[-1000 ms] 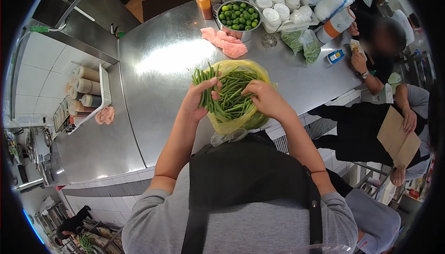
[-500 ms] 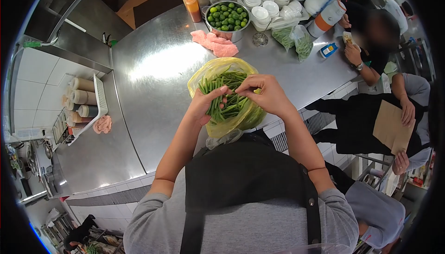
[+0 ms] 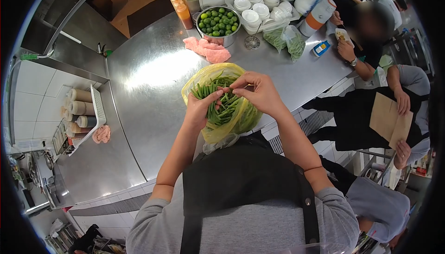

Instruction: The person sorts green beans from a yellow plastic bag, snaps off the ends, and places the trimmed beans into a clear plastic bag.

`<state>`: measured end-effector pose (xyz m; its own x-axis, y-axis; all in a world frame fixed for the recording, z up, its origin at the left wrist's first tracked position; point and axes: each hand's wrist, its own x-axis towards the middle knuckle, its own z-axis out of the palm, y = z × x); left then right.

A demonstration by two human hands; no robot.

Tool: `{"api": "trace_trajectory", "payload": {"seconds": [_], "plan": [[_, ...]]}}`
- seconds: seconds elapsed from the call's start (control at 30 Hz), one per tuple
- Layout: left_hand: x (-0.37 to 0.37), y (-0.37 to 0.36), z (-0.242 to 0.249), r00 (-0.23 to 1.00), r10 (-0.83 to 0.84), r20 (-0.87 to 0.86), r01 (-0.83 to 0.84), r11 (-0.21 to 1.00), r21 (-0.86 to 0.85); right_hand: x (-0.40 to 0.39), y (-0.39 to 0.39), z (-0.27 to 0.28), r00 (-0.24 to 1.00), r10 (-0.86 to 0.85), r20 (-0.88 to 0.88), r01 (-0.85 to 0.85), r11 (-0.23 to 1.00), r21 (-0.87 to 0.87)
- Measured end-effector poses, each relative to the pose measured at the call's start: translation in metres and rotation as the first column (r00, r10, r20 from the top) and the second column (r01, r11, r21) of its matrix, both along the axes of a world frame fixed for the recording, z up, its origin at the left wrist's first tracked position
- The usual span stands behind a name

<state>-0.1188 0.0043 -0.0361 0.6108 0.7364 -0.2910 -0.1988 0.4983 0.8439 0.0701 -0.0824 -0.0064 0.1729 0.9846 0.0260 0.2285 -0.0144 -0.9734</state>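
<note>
A yellow plastic bag [image 3: 191, 75] full of cut and whole green beans [image 3: 226, 110] stands open at the table's near edge, against my dark apron. My left hand [image 3: 200, 108] is closed round a bunch of green beans [image 3: 202, 89] over the bag's left side, thumb on top. From the right, my right hand [image 3: 259, 92] reaches over the bag, its thumb and forefinger pinched by my left thumb tip. Between them is what looks like the end of a green bean, mostly hidden by the fingers.
Beyond the bag on the steel table [image 3: 153, 115] lie a pink cloth [image 3: 208, 50], a pot of limes [image 3: 218, 22], sauce bottles [image 3: 183, 13], stacked white bowls [image 3: 252, 3] and bagged greens [image 3: 292, 43]. A person holding a food tray [image 3: 343, 36] and another with cardboard [image 3: 389, 119] stand right.
The whole view has shifted slightly. My right fingertips have come closer to my left thumb, and both hands stay over the bag. The person at the right still holds the cardboard.
</note>
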Motion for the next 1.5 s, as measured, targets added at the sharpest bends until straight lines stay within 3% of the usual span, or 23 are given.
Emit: {"api": "trace_trajectory", "payload": {"seconds": [0.07,0.13,0.4,0.47,0.5,0.6,0.73,0.83,0.9,0.93,1.0,1.03,1.1,1.13,1.2,1.27,1.37,1.4,1.47,1.5], "plan": [[-0.003,0.001,0.003,1.000,-0.020,-0.004,0.020,1.000,0.014,-0.002,-0.001,-0.005,0.979,-0.037,-0.201,0.029,0.999,-0.043],[-0.006,0.000,0.007,0.991,-0.128,-0.050,0.132,0.988,0.086,-0.007,0.001,-0.007,0.971,-0.054,-0.233,0.051,0.998,-0.022],[0.002,-0.011,0.013,0.981,-0.145,-0.130,0.162,0.978,0.131,-0.007,0.001,-0.008,0.949,-0.165,-0.267,0.192,0.978,0.078],[0.001,-0.009,0.015,0.988,-0.088,-0.124,0.101,0.989,0.103,-0.001,-0.003,-0.003,0.970,-0.031,0.243,0.002,0.993,0.117],[0.000,-0.008,0.015,0.988,-0.108,-0.111,0.120,0.987,0.105,-0.001,-0.004,-0.004,0.924,-0.028,0.382,-0.044,0.983,0.179],[-0.002,-0.008,0.014,0.981,-0.095,-0.172,0.120,0.982,0.147,-0.004,-0.008,-0.006,0.898,0.010,0.439,-0.038,0.998,0.056],[0.000,-0.009,0.016,0.970,-0.111,-0.215,0.150,0.974,0.172,-0.008,-0.009,-0.010,0.854,-0.034,0.519,0.000,0.998,0.065],[0.000,-0.008,0.016,0.977,-0.101,-0.187,0.125,0.984,0.124,-0.010,-0.008,-0.009,0.882,-0.129,0.453,0.078,0.989,0.128],[0.001,-0.010,0.017,0.981,-0.097,-0.168,0.117,0.987,0.114,-0.013,-0.007,-0.009,0.988,-0.150,-0.027,0.152,0.983,0.105],[0.002,-0.012,0.016,0.981,-0.104,-0.167,0.123,0.986,0.109,-0.014,-0.005,-0.009,0.987,-0.156,-0.025,0.157,0.982,0.100],[0.002,-0.017,0.013,0.989,-0.049,-0.138,0.066,0.991,0.119,-0.017,-0.001,-0.011,0.888,-0.180,-0.423,0.178,0.983,-0.045],[0.001,-0.017,0.013,0.988,-0.056,-0.141,0.072,0.991,0.116,-0.017,-0.001,-0.014,0.886,-0.187,-0.425,0.184,0.982,-0.049],[-0.002,-0.016,0.014,0.995,0.027,-0.101,-0.020,0.997,0.075,-0.015,-0.001,-0.023,0.967,-0.236,-0.096,0.244,0.966,0.086],[-0.005,-0.013,0.012,0.995,0.022,-0.098,-0.015,0.997,0.071,-0.015,-0.002,-0.030,0.966,-0.241,-0.092,0.248,0.965,0.084],[-0.014,-0.005,0.007,0.994,0.088,0.057,-0.080,0.988,-0.133,-0.014,-0.005,-0.037,0.980,-0.007,0.197,0.013,1.000,-0.027],[-0.020,0.001,0.002,0.988,0.087,0.126,-0.062,0.980,-0.192,-0.019,-0.009,-0.035,0.984,0.063,0.164,-0.052,0.996,-0.069],[-0.027,0.012,-0.010,0.965,0.144,0.219,-0.056,0.929,-0.366,-0.025,-0.007,-0.023,0.919,0.275,-0.284,-0.293,0.956,-0.023],[-0.025,0.012,-0.008,0.964,0.138,0.227,-0.049,0.932,-0.360,-0.028,-0.007,-0.021,0.922,0.273,-0.275,-0.289,0.957,-0.018],[-0.021,0.012,-0.003,0.947,0.219,0.235,-0.111,0.910,-0.400,-0.036,-0.007,-0.014,0.987,0.126,-0.102,-0.124,0.992,0.032],[-0.020,0.013,-0.002,0.934,0.210,0.290,-0.077,0.909,-0.410,-0.037,-0.007,-0.009,0.990,0.069,0.122,-0.075,0.996,0.048]]}}
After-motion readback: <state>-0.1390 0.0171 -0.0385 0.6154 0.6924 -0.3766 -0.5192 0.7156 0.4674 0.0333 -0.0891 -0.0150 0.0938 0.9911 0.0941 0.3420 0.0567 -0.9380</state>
